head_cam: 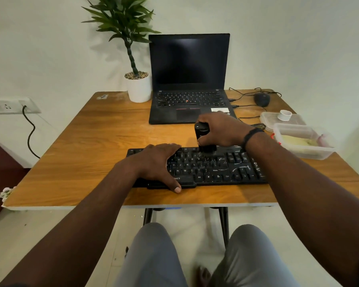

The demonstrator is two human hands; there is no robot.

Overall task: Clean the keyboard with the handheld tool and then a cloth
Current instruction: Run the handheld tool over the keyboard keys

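The black rectangular plastic keyboard (205, 166) lies near the front edge of the wooden tabletop (87, 146). My right hand (220, 129) curls its grip round the black cylindrical handheld tool (202, 137), upright on the upper key rows. My left hand (158, 162) rests flat, fingers straight, on the keyboard's left half.

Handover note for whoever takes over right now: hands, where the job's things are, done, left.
Left hand: flat on the left half of the keyboard, steadying it.
Right hand: grips the black handheld tool upright, its lower end on the upper key rows.
Done: tool pass is under way; white marks show on the right-side keys.
Left: finish the tool pass, then wipe with a cloth. No cloth clearly in view.
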